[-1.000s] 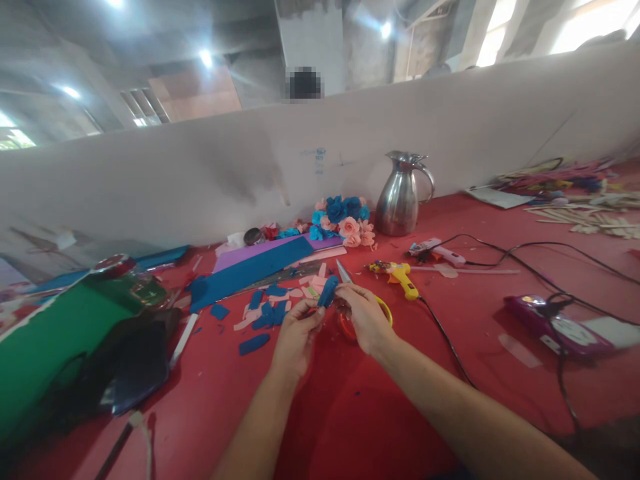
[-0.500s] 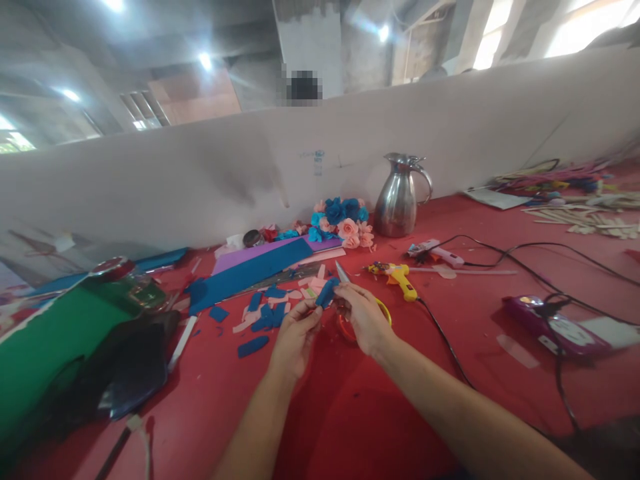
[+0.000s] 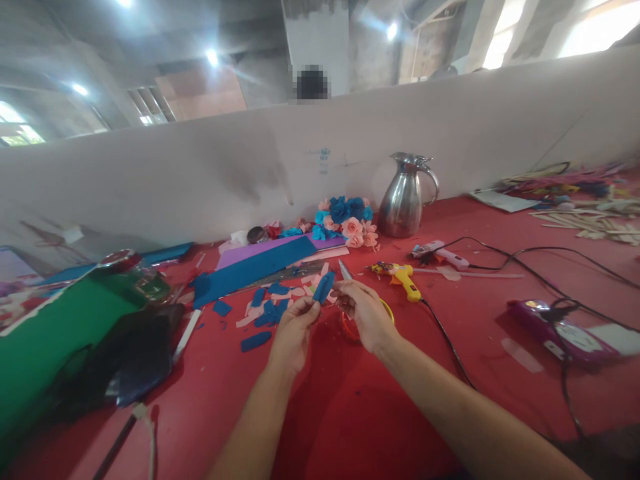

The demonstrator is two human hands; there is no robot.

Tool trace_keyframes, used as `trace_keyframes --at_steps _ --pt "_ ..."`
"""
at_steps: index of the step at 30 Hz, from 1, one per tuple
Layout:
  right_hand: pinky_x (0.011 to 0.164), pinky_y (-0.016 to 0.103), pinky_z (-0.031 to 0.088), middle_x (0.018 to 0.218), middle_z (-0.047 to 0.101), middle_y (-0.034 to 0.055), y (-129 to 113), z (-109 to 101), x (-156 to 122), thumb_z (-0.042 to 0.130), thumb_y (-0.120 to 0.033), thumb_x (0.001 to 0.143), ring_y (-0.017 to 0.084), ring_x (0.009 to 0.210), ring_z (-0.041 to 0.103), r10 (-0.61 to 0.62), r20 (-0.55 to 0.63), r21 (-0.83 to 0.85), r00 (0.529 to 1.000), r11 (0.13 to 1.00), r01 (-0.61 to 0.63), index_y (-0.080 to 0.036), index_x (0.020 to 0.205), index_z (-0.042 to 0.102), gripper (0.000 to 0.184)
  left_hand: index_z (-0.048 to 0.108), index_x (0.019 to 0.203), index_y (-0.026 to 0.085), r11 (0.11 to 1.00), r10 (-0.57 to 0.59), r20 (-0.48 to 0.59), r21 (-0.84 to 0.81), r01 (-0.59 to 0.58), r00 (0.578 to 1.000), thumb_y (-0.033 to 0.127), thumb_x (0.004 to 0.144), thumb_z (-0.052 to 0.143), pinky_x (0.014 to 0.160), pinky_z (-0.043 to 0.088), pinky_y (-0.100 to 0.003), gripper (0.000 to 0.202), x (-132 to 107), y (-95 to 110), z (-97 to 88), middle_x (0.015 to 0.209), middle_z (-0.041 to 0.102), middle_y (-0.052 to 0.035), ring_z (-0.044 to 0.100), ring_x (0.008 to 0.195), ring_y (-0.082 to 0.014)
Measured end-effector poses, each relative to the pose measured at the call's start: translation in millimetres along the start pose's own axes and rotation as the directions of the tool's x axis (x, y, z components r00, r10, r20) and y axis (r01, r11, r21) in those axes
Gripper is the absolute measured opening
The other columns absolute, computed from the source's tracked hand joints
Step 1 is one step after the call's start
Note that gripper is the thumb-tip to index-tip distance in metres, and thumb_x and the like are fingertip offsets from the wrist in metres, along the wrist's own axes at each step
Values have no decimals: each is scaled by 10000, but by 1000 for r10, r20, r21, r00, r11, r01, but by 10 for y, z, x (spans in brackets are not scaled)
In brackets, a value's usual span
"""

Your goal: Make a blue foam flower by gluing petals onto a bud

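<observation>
My left hand (image 3: 293,328) pinches a small blue foam piece (image 3: 323,287) and holds it upright above the red table (image 3: 350,400). My right hand (image 3: 366,315) is closed round scissors (image 3: 345,271) with yellow and red handles; the blade tips point up and away, just right of the blue piece. Several cut blue and pink foam scraps (image 3: 267,310) lie on the table just beyond my left hand.
A yellow glue gun (image 3: 403,278) and a white one (image 3: 437,251) lie right of my hands, with black cables. A steel jug (image 3: 404,199) and foam flowers (image 3: 345,220) stand by the white partition. Blue and purple foam sheets (image 3: 260,263), a green sheet (image 3: 55,333) and a purple device (image 3: 555,323) lie around.
The blue foam piece has been raised slightly and turned more upright in my left fingers. Both hands stay in nearly the same place.
</observation>
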State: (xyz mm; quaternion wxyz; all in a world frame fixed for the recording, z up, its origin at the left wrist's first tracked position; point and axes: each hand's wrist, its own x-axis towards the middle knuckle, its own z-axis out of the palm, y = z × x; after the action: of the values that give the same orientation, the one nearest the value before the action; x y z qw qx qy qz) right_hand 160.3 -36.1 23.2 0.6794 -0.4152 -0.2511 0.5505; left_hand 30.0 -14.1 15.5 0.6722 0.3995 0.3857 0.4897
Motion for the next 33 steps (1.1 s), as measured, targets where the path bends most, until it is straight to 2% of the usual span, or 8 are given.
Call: trace_keyframes --at_steps 9,13,15,18,21,25,29,33 --pt "578 257 341 685 653 13 46 -46 7 734 -343 585 127 608 501 9 -21 -93 1000 996 -11 -195 681 699 179 562 627 169 976 198 -163 -63 -210 967 179 596 754 507 316 -182 195 173 233 -339 598 527 34 391 500 -55" --pt "640 281 387 710 661 14 121 -87 19 665 -336 657 154 657 544 -89 67 -335 994 936 106 -209 712 694 141 532 585 163 942 311 -256 -46 -333 915 192 611 743 499 305 -177 215 208 365 -525 591 507 30 378 502 -52" --pt "673 301 412 750 682 23 185 -106 22 607 -310 716 175 694 575 -167 171 -545 971 805 235 -214 742 695 133 530 583 164 932 339 -321 -16 -363 884 217 619 735 476 278 -181 215 220 399 -599 576 486 35 348 483 -51" --pt "762 331 439 850 710 46 290 -77 2 543 -217 763 198 787 611 -202 427 -742 881 479 470 -208 820 708 175 558 623 172 933 356 -371 89 -348 858 274 660 699 438 210 -198 177 231 398 -658 502 401 59 291 446 -60" --pt "896 362 416 954 700 68 379 53 -42 583 -202 760 227 937 591 -125 632 -745 765 176 644 -193 941 714 224 563 644 175 928 370 -348 170 -330 861 316 681 670 436 190 -210 182 228 365 -653 474 346 71 275 443 -69" --pt "925 394 401 1022 672 95 480 288 -65 645 -282 758 281 1052 519 -9 686 -725 728 -99 682 -181 990 705 261 548 637 176 928 362 -298 202 -312 883 348 663 682 458 228 -215 219 222 323 -619 503 389 67 307 464 -68" --pt "884 376 411 866 678 81 573 404 -28 574 -175 800 255 952 536 7 706 -693 708 -199 693 -182 814 711 138 555 645 173 938 338 -281 177 -298 898 361 618 713 481 265 -209 247 237 296 -620 530 436 64 355 486 -67" --pt "875 361 411 817 678 65 579 350 39 550 -97 759 232 906 548 -115 681 -731 723 -46 681 -181 738 680 156 565 645 164 954 293 -264 136 -265 919 361 570 740 484 287 -203 274 239 292 -617 556 480 56 394 499 -66"
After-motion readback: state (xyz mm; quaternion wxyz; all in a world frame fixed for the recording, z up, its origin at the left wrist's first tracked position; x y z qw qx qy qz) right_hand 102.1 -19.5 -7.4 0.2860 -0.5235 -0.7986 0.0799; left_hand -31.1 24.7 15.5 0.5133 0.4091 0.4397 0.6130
